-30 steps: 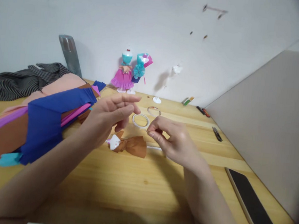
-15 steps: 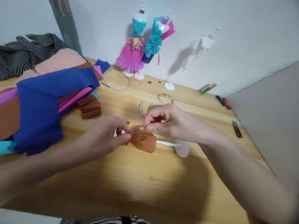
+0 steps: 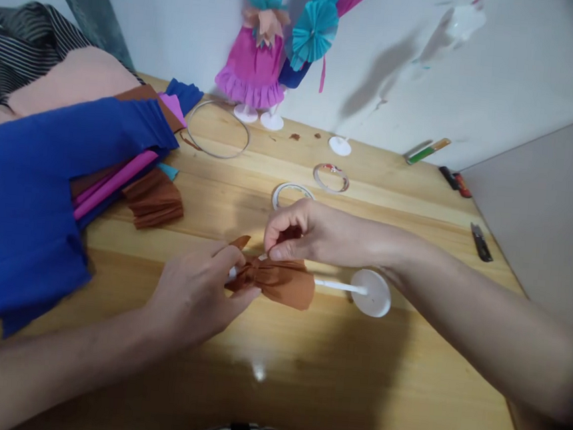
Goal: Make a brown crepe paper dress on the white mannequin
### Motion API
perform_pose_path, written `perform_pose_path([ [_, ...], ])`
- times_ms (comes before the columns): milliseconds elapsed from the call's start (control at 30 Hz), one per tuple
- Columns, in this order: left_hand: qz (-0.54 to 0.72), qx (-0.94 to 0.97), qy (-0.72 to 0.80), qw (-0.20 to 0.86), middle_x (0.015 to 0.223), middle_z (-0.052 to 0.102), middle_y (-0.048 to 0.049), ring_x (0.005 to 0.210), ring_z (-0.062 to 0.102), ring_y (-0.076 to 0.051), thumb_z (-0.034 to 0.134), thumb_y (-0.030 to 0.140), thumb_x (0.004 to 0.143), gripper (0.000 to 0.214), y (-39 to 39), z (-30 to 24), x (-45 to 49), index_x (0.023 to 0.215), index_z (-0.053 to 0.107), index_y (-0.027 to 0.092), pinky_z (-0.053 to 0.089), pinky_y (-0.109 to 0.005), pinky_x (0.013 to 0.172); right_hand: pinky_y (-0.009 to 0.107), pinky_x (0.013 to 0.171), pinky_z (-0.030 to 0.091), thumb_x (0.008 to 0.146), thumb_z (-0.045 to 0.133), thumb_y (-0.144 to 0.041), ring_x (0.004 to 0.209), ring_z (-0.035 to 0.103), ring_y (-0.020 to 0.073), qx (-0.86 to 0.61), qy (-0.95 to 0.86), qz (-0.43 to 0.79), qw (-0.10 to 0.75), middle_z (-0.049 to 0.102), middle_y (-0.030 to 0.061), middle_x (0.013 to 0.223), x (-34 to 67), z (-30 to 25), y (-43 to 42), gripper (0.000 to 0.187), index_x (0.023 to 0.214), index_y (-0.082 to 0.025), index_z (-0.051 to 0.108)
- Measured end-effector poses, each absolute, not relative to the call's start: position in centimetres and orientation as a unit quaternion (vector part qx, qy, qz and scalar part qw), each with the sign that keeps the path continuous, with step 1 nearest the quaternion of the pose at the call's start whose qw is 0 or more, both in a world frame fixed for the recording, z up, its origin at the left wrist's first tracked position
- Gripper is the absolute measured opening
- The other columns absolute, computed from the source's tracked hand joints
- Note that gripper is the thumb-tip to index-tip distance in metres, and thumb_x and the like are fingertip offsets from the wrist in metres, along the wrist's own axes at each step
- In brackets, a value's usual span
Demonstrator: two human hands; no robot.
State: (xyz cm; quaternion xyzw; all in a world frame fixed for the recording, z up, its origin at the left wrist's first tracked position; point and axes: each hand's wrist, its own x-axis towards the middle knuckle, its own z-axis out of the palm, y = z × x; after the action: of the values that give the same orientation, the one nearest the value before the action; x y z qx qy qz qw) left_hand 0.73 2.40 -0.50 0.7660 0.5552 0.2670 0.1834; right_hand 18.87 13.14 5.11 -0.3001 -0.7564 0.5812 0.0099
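A small figure lies on its side, dressed in brown crepe paper (image 3: 288, 283) gathered tightly at the waist. Its thin white rod (image 3: 335, 285) ends at the right in a round white base (image 3: 372, 293). My left hand (image 3: 203, 284) grips the dress at the gathered waist, thumb on the near side and fingers on the far side; the figure's upper end is mostly hidden behind it. Just above the waist, my right hand (image 3: 289, 235) is closed in a pinch. A tiny pale strip (image 3: 262, 258) shows at its fingertips, touching the brown paper.
Blue crepe paper (image 3: 36, 153) and other coloured sheets are heaped at left. Two dressed figures, one in a pink skirt (image 3: 257, 65), stand against the wall. A tape roll (image 3: 293, 190), a clear ring (image 3: 330, 177), a wire loop (image 3: 218, 129) and a cutter knife (image 3: 481, 243) lie beyond my hands.
The view has come closer and tilted down. My left thumb and fingers have spread wider around the waist. My right hand keeps its pinch, and the round base has tipped to face me more.
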Motion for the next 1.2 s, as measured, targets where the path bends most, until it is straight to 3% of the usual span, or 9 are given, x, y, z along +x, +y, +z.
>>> perform_pose_path([
  [167, 0.262, 0.772, 0.549, 0.187, 0.05, 0.048, 0.0035, 0.045, 0.042, -0.011, 0.062, 0.026, 0.075, 0.01, 2.3, -1.0, 0.5, 0.068, 0.057, 0.02, 0.024, -0.025, 0.048, 0.019, 0.048, 0.038, 0.074, 0.064, -0.014, 0.048, 0.05, 0.0073, -0.292, -0.756, 0.586, 0.028, 0.059, -0.0054, 0.054, 18.6, 4.5, 13.5, 0.011, 0.064, -0.017, 0.068],
  [467, 0.254, 0.813, 0.493, 0.175, 0.062, 0.06, -0.0007, 0.05, 0.05, -0.012, 0.05, 0.013, 0.084, 0.018, 2.0, -1.1, 0.2, 0.068, 0.058, 0.018, 0.033, -0.024, 0.049, 0.019, 0.048, 0.037, 0.076, 0.062, -0.012, 0.052, 0.052, 0.0082, -0.289, -0.771, 0.568, 0.0, 0.061, -0.0039, 0.058, 18.3, 3.9, 13.6, 0.011, 0.068, -0.016, 0.069],
  [1200, 0.22, 0.832, 0.479, 0.17, 0.062, 0.059, 0.0, 0.051, 0.052, -0.011, 0.048, 0.015, 0.088, 0.024, 1.9, -1.1, -0.1, 0.069, 0.063, 0.017, 0.034, -0.023, 0.048, 0.018, 0.048, 0.036, 0.075, 0.062, -0.007, 0.053, 0.051, 0.0081, -0.244, -0.813, 0.523, -0.077, 0.061, -0.0042, 0.057, 17.1, 3.8, 13.7, 0.013, 0.066, -0.015, 0.069],
])
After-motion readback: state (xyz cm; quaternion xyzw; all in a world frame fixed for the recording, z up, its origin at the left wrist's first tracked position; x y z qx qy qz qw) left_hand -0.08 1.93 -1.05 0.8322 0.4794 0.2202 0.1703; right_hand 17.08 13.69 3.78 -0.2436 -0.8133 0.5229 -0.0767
